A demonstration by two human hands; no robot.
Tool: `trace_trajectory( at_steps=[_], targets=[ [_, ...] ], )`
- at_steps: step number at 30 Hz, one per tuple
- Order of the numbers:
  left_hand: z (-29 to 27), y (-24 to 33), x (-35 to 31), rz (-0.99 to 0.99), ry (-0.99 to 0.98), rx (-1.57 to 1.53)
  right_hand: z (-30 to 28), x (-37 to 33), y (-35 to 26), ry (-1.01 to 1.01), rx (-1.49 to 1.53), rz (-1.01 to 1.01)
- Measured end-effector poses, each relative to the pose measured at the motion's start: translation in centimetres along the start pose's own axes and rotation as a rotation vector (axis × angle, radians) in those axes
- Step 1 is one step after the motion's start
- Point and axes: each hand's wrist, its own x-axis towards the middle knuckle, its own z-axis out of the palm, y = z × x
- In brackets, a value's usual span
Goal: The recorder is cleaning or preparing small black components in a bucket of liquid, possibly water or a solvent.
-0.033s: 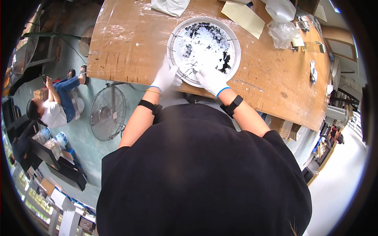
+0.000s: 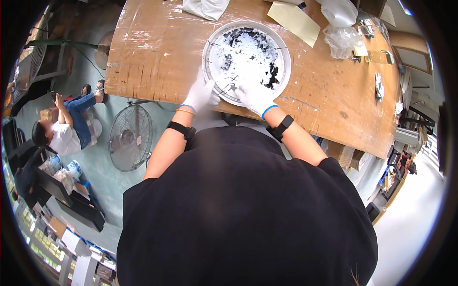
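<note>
A round white tray (image 2: 287,71) rests on the wooden table, strewn with small white and black bits (image 2: 248,52). Several thin dark strips cross its rim. My left hand (image 2: 201,94), in a white glove, is at the tray's near left rim with its fingers curled; what they hold, if anything, cannot be made out. Over the near part of the tray, my right hand (image 2: 255,97), gloved in white with a blue cuff, has its fingertips pinched beside thin dark strips (image 2: 231,86). Whatever sits between those fingertips is too small to name.
The wooden table (image 2: 157,52) carries a cream sheet of paper (image 2: 295,21), clear plastic bags (image 2: 342,40) and a white cloth (image 2: 207,7) at the back. A white glove (image 2: 379,88) lies at the right. A standing fan (image 2: 131,136) and a seated person (image 2: 71,119) are left.
My right hand's fingertips have shifted slightly to the left over the tray. My left hand and the tray stay where they were.
</note>
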Motion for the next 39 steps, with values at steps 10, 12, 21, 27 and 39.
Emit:
trace_trajectory(
  at_steps=[10, 12, 21, 27, 39],
  targets=[
    [-0.6, -0.8, 0.6, 0.043, -0.057, 0.047, -2.7, 3.7, 1.9, -0.195, 0.012, -0.018],
    [-0.6, -1.0, 0.7, 0.010, -0.052, 0.052, -2.7, 3.7, 2.1, -0.212, -0.014, 0.012],
    [-0.3, -0.5, 0.3, -0.028, 0.002, 0.041, -2.3, 2.9, 2.8, -0.164, 0.091, 0.052],
    [-0.5, -1.0, 0.8, -0.014, -0.037, 0.055, -2.0, 2.1, 3.8, -0.161, 0.165, 0.142],
    [-1.2, -3.9, 2.7, 0.112, 0.008, 0.233, 2.6, 2.6, 2.4, 0.095, 0.215, 0.102]
  ],
)
